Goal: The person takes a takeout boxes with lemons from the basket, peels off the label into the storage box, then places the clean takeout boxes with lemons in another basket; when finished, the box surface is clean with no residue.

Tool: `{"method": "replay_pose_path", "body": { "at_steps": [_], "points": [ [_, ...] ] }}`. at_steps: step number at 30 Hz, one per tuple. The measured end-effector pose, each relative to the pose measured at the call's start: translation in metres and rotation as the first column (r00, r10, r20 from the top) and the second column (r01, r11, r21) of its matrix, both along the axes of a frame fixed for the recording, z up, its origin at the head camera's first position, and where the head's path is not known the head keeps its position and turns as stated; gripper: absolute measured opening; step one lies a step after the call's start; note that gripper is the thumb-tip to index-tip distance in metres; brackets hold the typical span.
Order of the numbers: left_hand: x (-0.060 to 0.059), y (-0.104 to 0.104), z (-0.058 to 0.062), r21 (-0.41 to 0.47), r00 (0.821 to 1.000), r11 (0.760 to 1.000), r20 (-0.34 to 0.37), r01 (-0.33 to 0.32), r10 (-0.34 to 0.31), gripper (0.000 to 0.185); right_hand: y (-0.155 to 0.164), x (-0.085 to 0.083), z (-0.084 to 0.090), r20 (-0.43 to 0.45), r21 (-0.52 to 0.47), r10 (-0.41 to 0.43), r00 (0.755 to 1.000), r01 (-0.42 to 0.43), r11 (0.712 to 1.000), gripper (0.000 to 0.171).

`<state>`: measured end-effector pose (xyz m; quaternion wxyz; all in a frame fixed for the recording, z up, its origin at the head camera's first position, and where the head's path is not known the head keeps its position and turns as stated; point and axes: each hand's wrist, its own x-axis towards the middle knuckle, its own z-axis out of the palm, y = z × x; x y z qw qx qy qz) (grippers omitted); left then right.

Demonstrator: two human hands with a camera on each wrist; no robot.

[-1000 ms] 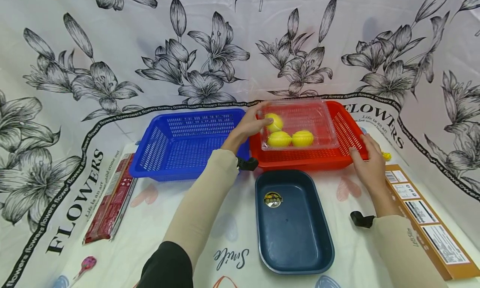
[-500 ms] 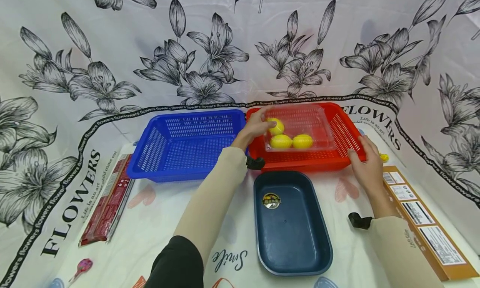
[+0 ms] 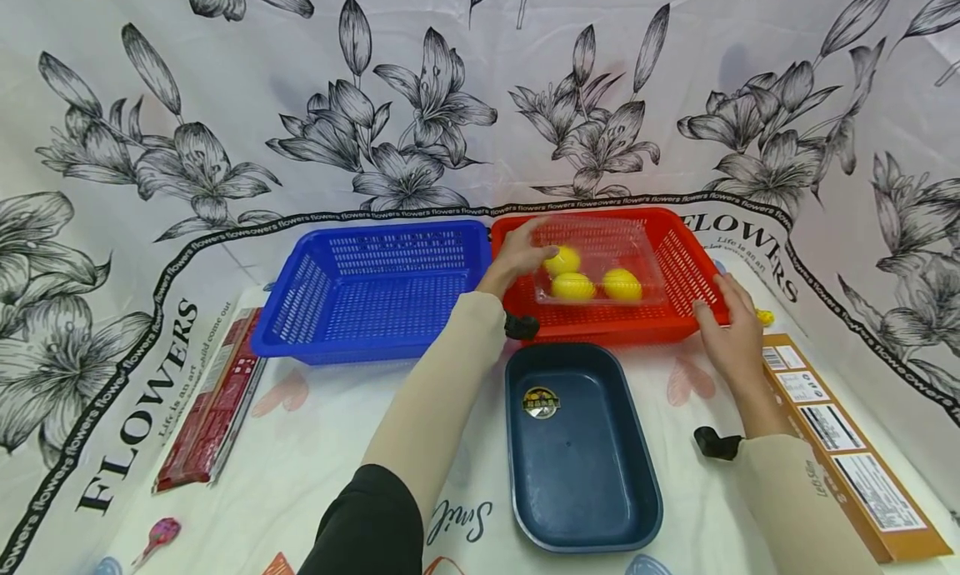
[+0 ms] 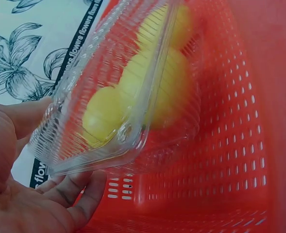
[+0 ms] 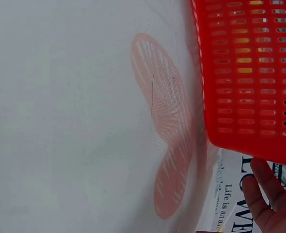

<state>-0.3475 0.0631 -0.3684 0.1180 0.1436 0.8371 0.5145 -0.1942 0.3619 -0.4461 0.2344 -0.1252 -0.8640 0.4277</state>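
My left hand (image 3: 522, 254) grips the left side of a clear plastic clamshell box (image 4: 133, 145). Several yellow lemons (image 3: 572, 287) show through its walls, and the box is tilted in the left wrist view. It sits low within the red basket (image 3: 681, 254); whether it touches the floor cannot be told. In the left wrist view, the thumb lies on the box's near side and the other fingers curl beneath. At the basket's front right corner, my right hand (image 3: 731, 333) holds the rim, the thumb over the inside and the fingers outside.
Left of the red basket stands a blue basket (image 3: 390, 304). A dark blue tray (image 3: 581, 467) lies in front. Red packets (image 3: 210, 408) and a lollipop (image 3: 161, 532) are at left; a brown carton (image 3: 840, 442) and a small yellow object (image 3: 764, 317) at right.
My left hand has lowered the clear box deeper into the red basket and shifted slightly right. The lemons have spread slightly inside the box. My right hand stays at the basket's corner.
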Motion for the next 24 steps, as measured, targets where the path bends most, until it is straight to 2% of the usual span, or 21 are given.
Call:
{"method": "replay_pose_path", "body": {
  "at_steps": [4,7,15,20,24],
  "points": [
    [0.0007,0.0013,-0.0011,-0.072,0.999,0.997,-0.034,-0.034,0.031,0.060,-0.0012,0.0000,0.0005,-0.007,-0.001,0.007,1.000,-0.007,1.000,0.058],
    [0.0005,0.0021,-0.0026,-0.089,0.999,0.995,-0.039,-0.039,0.036,0.060,-0.0016,0.0004,0.0005,-0.017,0.001,0.009,1.000,-0.009,1.000,0.058],
    [0.0031,0.0028,-0.0047,-0.045,0.998,0.997,0.025,-0.059,0.060,0.061,-0.0032,0.0018,0.0010,-0.009,0.001,0.011,1.000,-0.011,1.000,0.057],
    [0.0008,0.0030,-0.0085,0.017,0.997,0.999,0.061,-0.047,0.046,0.065,-0.0032,0.0022,0.0015,-0.009,-0.002,0.009,1.000,-0.009,1.000,0.057],
    [-0.0001,0.0029,-0.0090,0.034,0.997,0.999,0.077,-0.031,0.028,0.067,-0.0030,0.0024,0.0022,-0.015,0.002,0.008,1.000,-0.008,1.000,0.057]
  ]
}}
